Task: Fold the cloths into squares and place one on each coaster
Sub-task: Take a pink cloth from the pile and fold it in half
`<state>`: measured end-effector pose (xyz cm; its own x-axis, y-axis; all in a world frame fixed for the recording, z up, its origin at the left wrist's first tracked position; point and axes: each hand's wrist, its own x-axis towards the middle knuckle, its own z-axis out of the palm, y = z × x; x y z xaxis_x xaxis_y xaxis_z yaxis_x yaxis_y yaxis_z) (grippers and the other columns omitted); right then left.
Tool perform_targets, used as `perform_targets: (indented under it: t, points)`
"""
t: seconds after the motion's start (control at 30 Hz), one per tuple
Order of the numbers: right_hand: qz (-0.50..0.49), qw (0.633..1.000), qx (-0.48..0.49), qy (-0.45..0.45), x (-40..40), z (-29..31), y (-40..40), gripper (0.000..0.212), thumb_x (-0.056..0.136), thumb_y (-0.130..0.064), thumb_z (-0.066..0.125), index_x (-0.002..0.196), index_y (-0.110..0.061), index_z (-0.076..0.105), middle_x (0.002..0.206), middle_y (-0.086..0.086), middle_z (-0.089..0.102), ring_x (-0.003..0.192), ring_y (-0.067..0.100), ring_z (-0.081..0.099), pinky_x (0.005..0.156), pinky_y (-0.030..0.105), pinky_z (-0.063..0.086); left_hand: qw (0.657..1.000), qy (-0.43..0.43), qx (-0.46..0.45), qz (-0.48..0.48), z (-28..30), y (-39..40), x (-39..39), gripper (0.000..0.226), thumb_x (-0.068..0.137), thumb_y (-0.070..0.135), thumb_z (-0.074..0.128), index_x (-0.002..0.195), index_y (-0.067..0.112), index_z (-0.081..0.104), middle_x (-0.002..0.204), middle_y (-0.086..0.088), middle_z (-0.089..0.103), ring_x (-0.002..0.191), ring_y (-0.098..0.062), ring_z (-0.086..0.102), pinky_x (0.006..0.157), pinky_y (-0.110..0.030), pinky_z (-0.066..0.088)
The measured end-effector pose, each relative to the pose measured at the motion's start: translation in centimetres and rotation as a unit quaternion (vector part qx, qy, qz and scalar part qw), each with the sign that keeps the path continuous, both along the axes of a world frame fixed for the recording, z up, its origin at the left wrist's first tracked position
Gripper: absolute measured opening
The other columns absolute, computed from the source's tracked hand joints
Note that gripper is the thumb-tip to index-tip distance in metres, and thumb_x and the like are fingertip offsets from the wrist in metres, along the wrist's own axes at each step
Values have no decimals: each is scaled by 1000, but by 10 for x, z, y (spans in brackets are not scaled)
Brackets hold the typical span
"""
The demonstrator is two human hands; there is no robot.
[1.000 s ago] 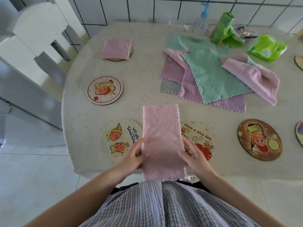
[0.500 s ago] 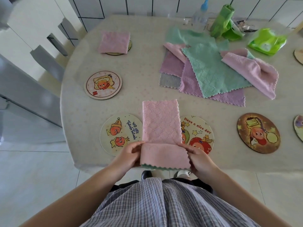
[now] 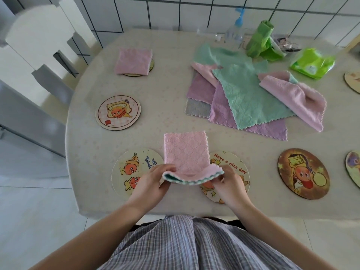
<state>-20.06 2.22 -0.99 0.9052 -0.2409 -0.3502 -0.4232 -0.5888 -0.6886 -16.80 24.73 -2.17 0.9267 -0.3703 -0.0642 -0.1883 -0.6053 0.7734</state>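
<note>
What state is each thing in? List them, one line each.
Pink cloth: half-folded, near edge lifted.
Left hand: pinching the cloth's left corner.
Right hand: pinching its right corner.
Folded pink cloth: square, resting on far coaster.
Cloth pile: unfolded, overlapping.
Toast coaster: bare.
Near-left coaster: bare, partly under the left hand.
"Have a nice day" coaster: partly covered.
Brown coaster: bare.

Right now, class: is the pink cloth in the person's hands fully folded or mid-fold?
Mid-fold. The pink cloth is a strip; both hands lift its near end, curled over, not flat.
</note>
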Motion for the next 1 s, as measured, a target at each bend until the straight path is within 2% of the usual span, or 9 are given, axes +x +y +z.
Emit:
perform_targets:
  t: [0.1, 0.17, 0.3, 0.43, 0.6, 0.77, 0.8, 0.9, 1.0]
  points:
    - [17, 998, -17, -58, 17, 0, -3, 8, 89, -26, 58, 89, -23, 65, 95, -13, 54, 83, 9, 54, 64, 21, 38, 993, 65, -56, 77, 3, -11, 16, 24, 91, 13, 53, 105, 32, 58, 99, 20, 63, 90, 6, 58, 75, -9, 44]
    - [19, 998, -10, -56, 29, 0, -7, 9, 90, -27, 57, 97, -24, 62, 90, -15, 58, 71, 2, 55, 56, 11, 36, 982, 109, -82, 129, 1, -17, 29, 22, 90, 12, 53, 105, 26, 59, 95, 14, 65, 88, -1, 60, 73, -17, 47]
    - [15, 999, -12, -38, 52, -7, -12, 6, 90, -27, 57, 85, -24, 58, 68, -8, 60, 53, 4, 51, 46, 13, 36, 968, 174, -59, 169, -4, -24, 51, 5, 89, 15, 56, 93, 16, 59, 84, 6, 63, 77, -13, 58, 62, -28, 43]
    - [15, 1000, -8, 6, 67, -19, -14, 12, 90, -30, 58, 86, -20, 61, 72, -3, 65, 64, 14, 60, 55, 25, 43, 957, 219, -48, 186, -11, -29, 66, 15, 90, 18, 57, 104, 13, 59, 98, 0, 67, 92, -18, 62, 78, -36, 49]
    - [15, 999, 9, 51, 77, -30, -19, 11, 89, -33, 58, 89, -21, 59, 78, -11, 63, 71, 10, 58, 55, 20, 39, 941, 262, -61, 207, -13, -32, 77, 32, 91, 18, 56, 122, 18, 45, 109, 3, 62, 97, -12, 59, 77, -26, 45]
    - [-25, 997, 71, 33, 83, -24, -17, 32, 87, -32, 63, 113, -31, 45, 91, -19, 60, 82, 0, 58, 61, 15, 41, 955, 201, -66, 210, -16, -30, 73, 10, 91, 18, 56, 98, 18, 48, 99, 5, 61, 89, -8, 59, 58, -18, 42]
    - [-18, 997, 70, 17, 84, -24, -16, 35, 87, -28, 63, 117, -32, 44, 93, -19, 57, 84, 0, 58, 63, 13, 40, 960, 200, -56, 189, -17, -29, 73, 9, 91, 18, 55, 98, 22, 52, 101, 6, 62, 89, -8, 59, 62, -19, 43]
    - [61, 997, 28, -24, 85, -26, -13, 45, 89, -15, 57, 130, -31, 46, 111, -13, 53, 87, 3, 56, 68, 8, 40, 974, 191, -22, 119, -23, -25, 74, 44, 88, 6, 51, 123, 33, 55, 119, 10, 53, 101, -8, 54, 82, -14, 41]
    - [115, 991, -21, -69, 86, -33, -15, 46, 89, -9, 57, 132, -23, 52, 132, -10, 47, 101, 4, 53, 80, 11, 40, 979, 176, 3, 99, -20, -26, 79, 51, 88, 6, 51, 136, 24, 45, 121, 9, 46, 96, -8, 50, 79, -3, 35]
